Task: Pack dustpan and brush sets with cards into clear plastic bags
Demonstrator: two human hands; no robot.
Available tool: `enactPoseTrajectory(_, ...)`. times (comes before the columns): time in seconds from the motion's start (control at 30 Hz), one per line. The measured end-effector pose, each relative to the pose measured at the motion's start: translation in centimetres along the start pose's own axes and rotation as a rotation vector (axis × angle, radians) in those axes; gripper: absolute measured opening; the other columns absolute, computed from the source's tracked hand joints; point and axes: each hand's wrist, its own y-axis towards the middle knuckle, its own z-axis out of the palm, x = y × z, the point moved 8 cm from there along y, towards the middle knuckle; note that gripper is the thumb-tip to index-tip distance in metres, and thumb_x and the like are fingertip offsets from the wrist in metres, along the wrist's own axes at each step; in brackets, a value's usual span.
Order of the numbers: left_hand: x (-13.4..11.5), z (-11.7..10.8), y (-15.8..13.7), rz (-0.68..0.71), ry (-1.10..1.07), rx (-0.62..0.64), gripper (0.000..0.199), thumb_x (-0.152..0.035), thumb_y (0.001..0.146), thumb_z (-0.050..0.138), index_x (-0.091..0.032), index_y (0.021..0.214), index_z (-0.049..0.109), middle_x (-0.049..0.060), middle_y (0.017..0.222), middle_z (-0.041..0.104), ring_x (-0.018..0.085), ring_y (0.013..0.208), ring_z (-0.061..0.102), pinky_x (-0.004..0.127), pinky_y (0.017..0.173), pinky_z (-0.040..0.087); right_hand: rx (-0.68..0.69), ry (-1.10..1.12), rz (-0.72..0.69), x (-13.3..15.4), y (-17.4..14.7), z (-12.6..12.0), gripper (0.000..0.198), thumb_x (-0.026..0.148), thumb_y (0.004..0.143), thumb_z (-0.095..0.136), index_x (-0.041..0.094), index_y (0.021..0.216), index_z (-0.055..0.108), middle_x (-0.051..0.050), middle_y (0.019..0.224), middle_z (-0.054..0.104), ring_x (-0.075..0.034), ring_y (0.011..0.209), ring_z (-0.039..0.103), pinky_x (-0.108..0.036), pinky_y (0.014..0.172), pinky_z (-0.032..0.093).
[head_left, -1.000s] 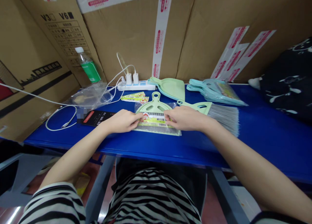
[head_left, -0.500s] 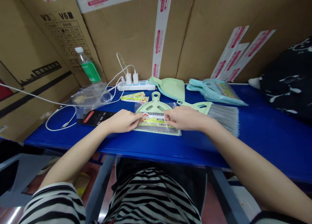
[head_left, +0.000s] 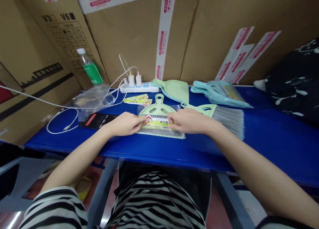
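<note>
A light green dustpan-and-brush set (head_left: 159, 106) lies in front of me in a clear plastic bag, its looped handle pointing away. Across its grey bristles runs a white and yellow label card (head_left: 159, 122); whether it is inside or on top of the plastic, I cannot tell. My left hand (head_left: 126, 123) is closed, pinching the card's left end between thumb and finger. At the right end, my right hand (head_left: 185, 121) is closed on it with curled fingers. Just beyond my right wrist, a green hand brush (head_left: 228, 119) with grey bristles lies unwrapped.
Behind the set are a green dustpan (head_left: 175, 89), bagged blue dustpans (head_left: 221, 92), and loose label cards (head_left: 137, 99). A power strip (head_left: 142, 87) with cables, a phone (head_left: 96, 120), crumpled plastic (head_left: 92, 99) and a bottle (head_left: 91, 69) stand left. Cardboard (head_left: 139, 36) walls the back.
Both hands keep nearly the same place and grip on the label card. The phone's timer has advanced by one second.
</note>
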Motion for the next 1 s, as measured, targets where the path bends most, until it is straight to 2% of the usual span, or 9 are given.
enactPoseTrajectory(0.2,0.06,0.08,0.08,-0.014,0.026,0.018,0.022,-0.021,0.090,0.036,-0.019,0.093,0.057,-0.002,0.058,0.059,0.014,0.049,0.053,0.023,0.049,0.031,0.020,0.013,0.015,0.01,-0.02,0.00,0.021,0.027,0.087,0.047,0.017,0.096,0.064,-0.007,0.081,0.068,-0.019,0.073,0.060,-0.027,0.057,0.030)
enactPoseTrajectory(0.53,0.04,0.06,-0.02,0.005,0.002,-0.010,0.023,-0.021,0.090,0.035,-0.019,0.095,0.057,-0.001,0.059,0.060,0.013,0.050,0.053,0.023,0.049,0.031,0.012,0.023,-0.014,0.16,-0.29,-0.16,0.021,0.019,0.084,0.044,0.018,0.093,0.063,-0.005,0.074,0.065,-0.016,0.063,0.053,-0.026,0.055,0.029)
enactPoseTrajectory(0.83,0.06,-0.01,0.01,0.008,0.019,-0.018,0.023,-0.021,0.090,0.035,-0.019,0.096,0.057,-0.002,0.061,0.062,0.013,0.051,0.056,0.023,0.049,0.032,-0.018,-0.013,-0.022,0.25,-0.19,-0.19,0.026,0.019,0.085,0.040,0.017,0.094,0.065,-0.006,0.071,0.064,-0.016,0.061,0.053,-0.027,0.054,0.028)
enactPoseTrajectory(1.0,-0.01,0.06,-0.02,0.003,0.025,-0.005,0.024,-0.021,0.091,0.034,-0.019,0.096,0.057,-0.001,0.060,0.062,0.014,0.051,0.055,0.024,0.049,0.032,-0.007,0.015,-0.009,0.08,-0.09,-0.02,0.021,0.021,0.085,0.045,0.018,0.093,0.064,-0.006,0.074,0.066,-0.018,0.065,0.056,-0.027,0.056,0.029)
